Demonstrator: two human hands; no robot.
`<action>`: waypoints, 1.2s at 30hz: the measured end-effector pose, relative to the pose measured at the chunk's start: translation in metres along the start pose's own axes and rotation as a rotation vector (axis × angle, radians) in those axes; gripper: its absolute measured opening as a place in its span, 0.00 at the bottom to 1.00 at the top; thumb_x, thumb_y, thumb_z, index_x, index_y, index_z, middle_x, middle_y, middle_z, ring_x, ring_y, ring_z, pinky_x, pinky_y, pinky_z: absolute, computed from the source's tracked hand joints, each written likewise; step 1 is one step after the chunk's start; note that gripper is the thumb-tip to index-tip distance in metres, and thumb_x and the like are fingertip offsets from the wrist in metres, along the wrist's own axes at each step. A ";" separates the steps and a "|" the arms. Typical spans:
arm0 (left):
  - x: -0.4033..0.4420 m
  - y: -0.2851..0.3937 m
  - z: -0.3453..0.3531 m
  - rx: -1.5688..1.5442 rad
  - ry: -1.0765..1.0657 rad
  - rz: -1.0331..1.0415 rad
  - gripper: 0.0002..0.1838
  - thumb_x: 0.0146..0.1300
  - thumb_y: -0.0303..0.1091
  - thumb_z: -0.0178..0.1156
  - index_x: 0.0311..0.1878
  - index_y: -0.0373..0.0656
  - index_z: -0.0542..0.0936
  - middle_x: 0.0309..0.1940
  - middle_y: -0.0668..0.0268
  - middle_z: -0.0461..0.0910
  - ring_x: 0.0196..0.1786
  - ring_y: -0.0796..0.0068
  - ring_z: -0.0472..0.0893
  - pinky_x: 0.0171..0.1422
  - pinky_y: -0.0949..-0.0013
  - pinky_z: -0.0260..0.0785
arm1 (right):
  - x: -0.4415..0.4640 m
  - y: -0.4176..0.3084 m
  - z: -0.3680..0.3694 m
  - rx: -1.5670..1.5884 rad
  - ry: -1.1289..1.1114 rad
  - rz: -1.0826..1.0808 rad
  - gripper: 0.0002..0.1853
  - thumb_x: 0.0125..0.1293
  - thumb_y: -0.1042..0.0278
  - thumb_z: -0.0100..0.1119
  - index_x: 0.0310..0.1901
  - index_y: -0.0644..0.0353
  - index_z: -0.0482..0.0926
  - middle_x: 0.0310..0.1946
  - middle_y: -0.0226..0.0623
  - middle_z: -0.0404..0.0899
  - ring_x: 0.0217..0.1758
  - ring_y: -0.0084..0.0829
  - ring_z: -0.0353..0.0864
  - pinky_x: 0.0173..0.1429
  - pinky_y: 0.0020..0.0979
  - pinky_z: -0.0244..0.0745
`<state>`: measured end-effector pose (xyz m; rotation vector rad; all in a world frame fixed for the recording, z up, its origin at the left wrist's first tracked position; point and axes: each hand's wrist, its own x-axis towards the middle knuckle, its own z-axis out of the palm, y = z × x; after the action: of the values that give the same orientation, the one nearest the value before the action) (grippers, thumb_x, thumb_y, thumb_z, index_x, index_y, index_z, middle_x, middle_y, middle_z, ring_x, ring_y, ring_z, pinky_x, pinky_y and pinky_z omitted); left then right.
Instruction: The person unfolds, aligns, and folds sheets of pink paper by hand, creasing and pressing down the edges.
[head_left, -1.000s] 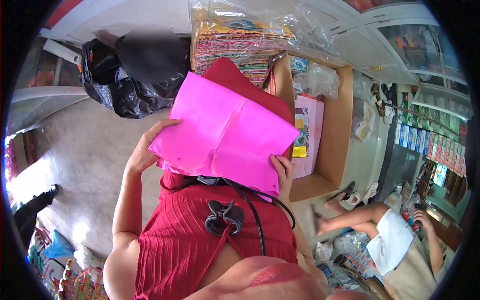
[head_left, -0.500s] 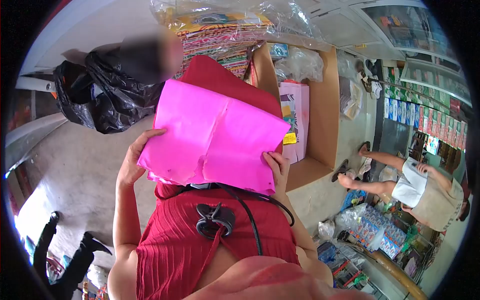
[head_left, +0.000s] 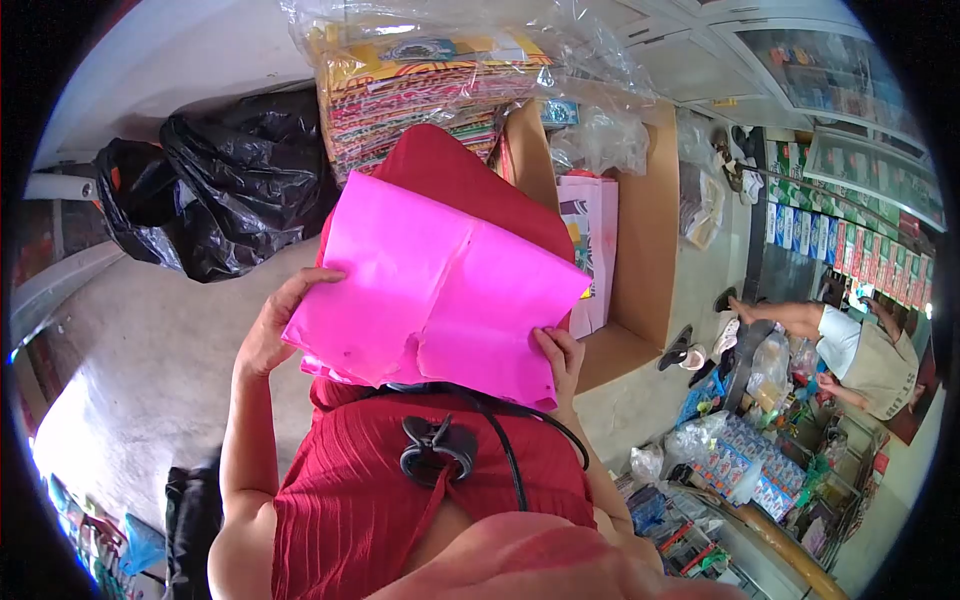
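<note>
Across my lap, over the red dress (head_left: 440, 165), lies a bright pink paper-like sheet (head_left: 450, 290). A raised, torn-looking seam runs down its middle, and its lower edge is ragged. More pink layers show beneath at the lower left. My left hand (head_left: 285, 315) grips the left edge, thumb on top and the other fingers mostly hidden underneath. At the lower right edge my right hand (head_left: 562, 358) pinches the sheet, its fingertips on the upper face.
A cardboard box (head_left: 645, 240) with pink printed bags (head_left: 603, 220) stands on the right. Ahead is a plastic-wrapped colourful stack (head_left: 400, 85); black plastic bags (head_left: 245, 190) lie left. A person in a beige shirt (head_left: 885, 365) is at far right, near packaged goods (head_left: 750, 455).
The pink sheet sits slightly lower and further right in view, still held by both hands. The person at right has shifted and bent over. The dark-trousered legs at lower left have moved.
</note>
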<state>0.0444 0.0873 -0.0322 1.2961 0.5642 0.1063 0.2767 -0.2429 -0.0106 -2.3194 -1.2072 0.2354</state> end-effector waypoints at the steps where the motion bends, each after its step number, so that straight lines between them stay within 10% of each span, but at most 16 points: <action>1: 0.000 0.001 0.000 -0.013 -0.003 -0.010 0.26 0.58 0.28 0.68 0.61 0.39 0.75 0.59 0.64 0.75 0.60 0.73 0.75 0.67 0.67 0.66 | 0.001 -0.001 0.000 0.003 0.000 0.001 0.23 0.58 0.72 0.62 0.58 0.55 0.80 0.55 0.37 0.72 0.54 0.38 0.68 0.59 0.33 0.66; 12: -0.005 0.002 0.003 0.034 0.030 0.026 0.27 0.61 0.25 0.65 0.64 0.39 0.73 0.55 0.64 0.79 0.57 0.73 0.78 0.65 0.69 0.67 | 0.026 -0.006 -0.018 0.257 -0.055 0.084 0.20 0.58 0.74 0.63 0.54 0.57 0.82 0.53 0.38 0.73 0.56 0.38 0.72 0.62 0.33 0.69; 22: -0.023 0.002 0.013 -0.192 0.146 0.034 0.39 0.70 0.19 0.50 0.80 0.51 0.48 0.45 0.64 0.80 0.49 0.81 0.76 0.58 0.73 0.68 | 0.087 -0.008 -0.044 0.344 0.089 0.051 0.11 0.64 0.77 0.54 0.46 0.70 0.81 0.52 0.44 0.76 0.58 0.35 0.74 0.64 0.34 0.67; 27: -0.038 0.012 0.015 -0.096 0.146 0.087 0.38 0.70 0.22 0.52 0.80 0.50 0.48 0.39 0.67 0.80 0.46 0.79 0.78 0.57 0.72 0.69 | 0.121 -0.014 -0.050 0.488 0.176 0.142 0.12 0.76 0.72 0.47 0.35 0.68 0.76 0.27 0.35 0.80 0.32 0.23 0.78 0.40 0.28 0.71; 36: -0.052 0.005 0.030 0.059 0.306 0.192 0.31 0.69 0.23 0.51 0.75 0.41 0.58 0.39 0.65 0.80 0.46 0.77 0.78 0.60 0.70 0.67 | 0.262 -0.011 -0.025 0.629 0.058 0.087 0.13 0.75 0.62 0.54 0.46 0.65 0.79 0.32 0.28 0.79 0.31 0.20 0.77 0.39 0.25 0.75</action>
<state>0.0148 0.0424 -0.0058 1.4002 0.7053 0.4561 0.4325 -0.0359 0.0377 -1.8105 -0.8444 0.4953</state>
